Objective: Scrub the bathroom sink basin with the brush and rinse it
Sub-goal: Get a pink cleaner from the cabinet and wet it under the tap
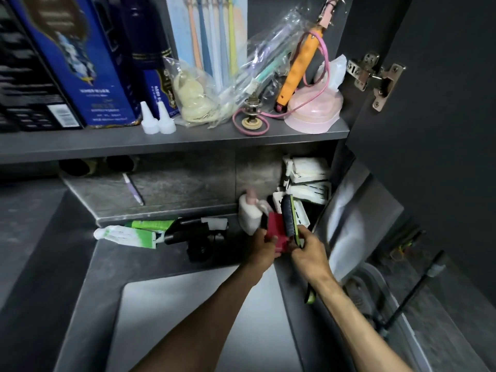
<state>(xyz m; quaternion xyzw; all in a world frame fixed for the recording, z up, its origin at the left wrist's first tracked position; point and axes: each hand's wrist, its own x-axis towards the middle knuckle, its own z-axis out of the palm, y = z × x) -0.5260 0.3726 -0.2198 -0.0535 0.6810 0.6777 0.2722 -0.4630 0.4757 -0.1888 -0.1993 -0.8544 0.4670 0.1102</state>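
A grey rectangular sink basin point(166, 318) lies below my arms, with a black faucet point(193, 234) at its back edge. My right hand point(308, 251) grips a brush point(290, 216) that has a green handle and dark bristles; the head points up and the handle's green tip shows below my wrist. My left hand point(264, 247) holds a red box-like object point(277, 232) right beside the brush, at the back right corner of the counter. The two hands nearly touch.
A white bottle point(249, 214) and white plastic racks point(308, 178) stand behind the hands. Green-and-white tubes point(128, 234) lie left of the faucet. A cluttered shelf point(188, 140) hangs above, and an open cabinet door point(429, 130) stands on the right.
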